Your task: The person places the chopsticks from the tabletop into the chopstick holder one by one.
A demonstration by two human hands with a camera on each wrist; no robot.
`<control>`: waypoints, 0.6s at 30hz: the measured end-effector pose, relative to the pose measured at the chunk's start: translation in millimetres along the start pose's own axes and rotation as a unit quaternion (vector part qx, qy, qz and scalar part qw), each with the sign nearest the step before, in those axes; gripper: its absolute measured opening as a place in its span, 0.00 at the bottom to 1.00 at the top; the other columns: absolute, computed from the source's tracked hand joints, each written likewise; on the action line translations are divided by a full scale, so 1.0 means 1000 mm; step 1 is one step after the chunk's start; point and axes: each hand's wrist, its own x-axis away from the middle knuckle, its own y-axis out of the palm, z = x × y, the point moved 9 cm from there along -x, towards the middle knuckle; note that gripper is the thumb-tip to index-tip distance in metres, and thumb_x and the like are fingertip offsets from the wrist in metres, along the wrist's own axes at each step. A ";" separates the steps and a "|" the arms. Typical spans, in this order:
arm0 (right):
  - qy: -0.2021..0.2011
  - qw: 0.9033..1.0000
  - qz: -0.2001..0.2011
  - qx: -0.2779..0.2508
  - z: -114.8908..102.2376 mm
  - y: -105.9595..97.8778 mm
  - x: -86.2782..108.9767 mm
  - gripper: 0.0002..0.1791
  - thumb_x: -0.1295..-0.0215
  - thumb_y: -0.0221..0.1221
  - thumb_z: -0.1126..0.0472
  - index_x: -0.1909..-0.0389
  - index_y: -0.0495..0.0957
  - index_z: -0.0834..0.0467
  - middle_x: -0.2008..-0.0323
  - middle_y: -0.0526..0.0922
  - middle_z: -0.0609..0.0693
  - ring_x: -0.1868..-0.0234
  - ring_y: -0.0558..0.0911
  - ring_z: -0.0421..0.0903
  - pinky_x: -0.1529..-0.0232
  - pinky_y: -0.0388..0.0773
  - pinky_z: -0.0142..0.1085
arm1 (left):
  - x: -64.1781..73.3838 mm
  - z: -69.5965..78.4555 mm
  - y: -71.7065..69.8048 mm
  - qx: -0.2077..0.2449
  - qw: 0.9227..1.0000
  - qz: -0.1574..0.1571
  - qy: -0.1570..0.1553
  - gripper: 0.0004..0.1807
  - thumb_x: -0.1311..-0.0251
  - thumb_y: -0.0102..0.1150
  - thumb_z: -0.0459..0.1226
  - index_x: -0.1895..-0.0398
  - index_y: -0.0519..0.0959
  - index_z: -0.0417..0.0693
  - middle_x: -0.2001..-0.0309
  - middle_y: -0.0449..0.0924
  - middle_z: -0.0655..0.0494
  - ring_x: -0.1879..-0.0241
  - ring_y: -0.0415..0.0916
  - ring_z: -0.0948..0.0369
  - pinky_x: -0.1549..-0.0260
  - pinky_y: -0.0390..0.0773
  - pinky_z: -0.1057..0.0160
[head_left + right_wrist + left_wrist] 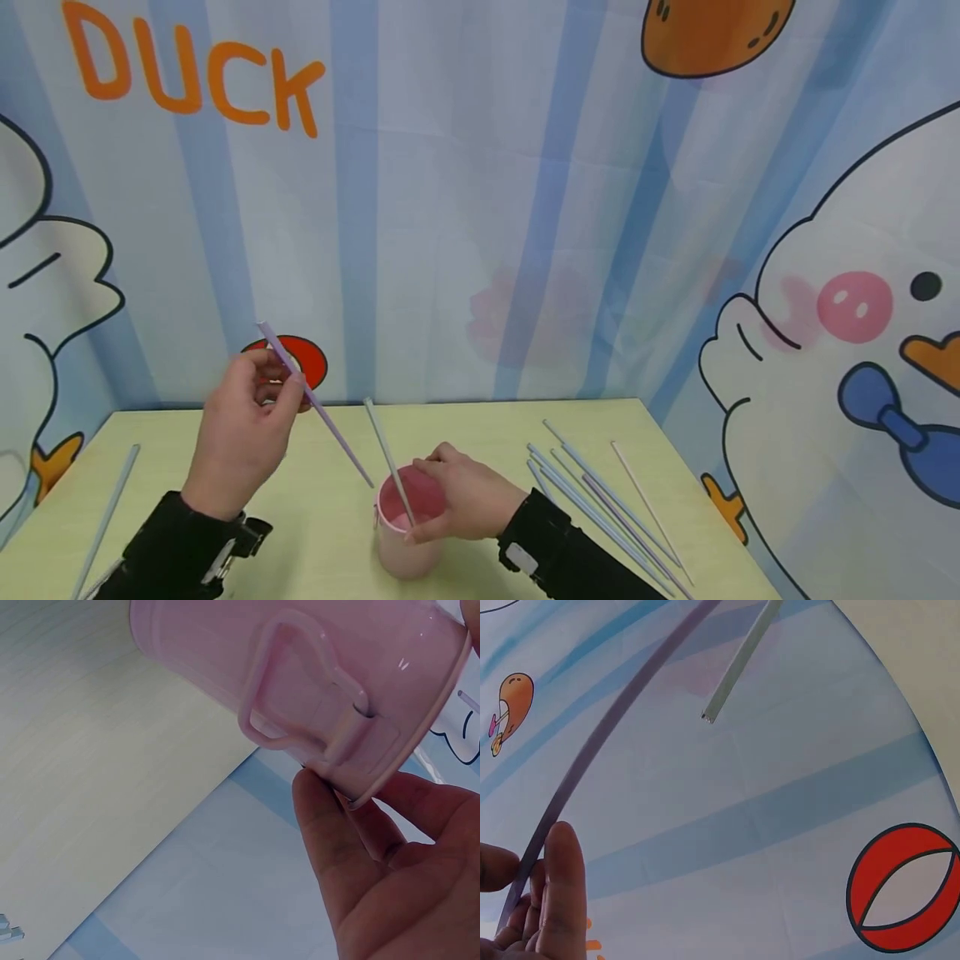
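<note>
My left hand [247, 429] pinches a thin purple stick [330, 427] between thumb and fingers, above the table's left half. The stick slants down to the right, its lower tip close to the left of a pink bucket [405, 560]. The left wrist view shows the purple stick [592, 750] rising from the fingertips. My right hand [472, 497] grips the bucket's rim from the right. A pale green stick [384, 442] stands tilted inside the bucket, its top leaning left. In the right wrist view a loop handle [259, 679] hangs on the bucket's side.
Several blue, purple and pale sticks [600, 519] lie in a loose bundle on the right of the pale yellow table [322, 550]. One bluish stick [107, 517] lies by the left edge. A striped cartoon duck curtain [442, 208] hangs behind the table.
</note>
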 end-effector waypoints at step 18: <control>-0.006 1.000 0.003 -0.002 -0.002 -0.003 0.002 0.50 0.55 0.70 0.34 0.33 0.71 0.56 0.49 0.72 0.45 0.55 0.77 0.38 0.56 0.82 0.30 | 0.010 -0.037 0.062 0.000 0.994 -0.077 -0.072 0.17 0.28 0.51 0.36 0.42 0.65 0.35 0.56 0.77 0.42 0.62 0.81 0.52 0.60 0.85 0.49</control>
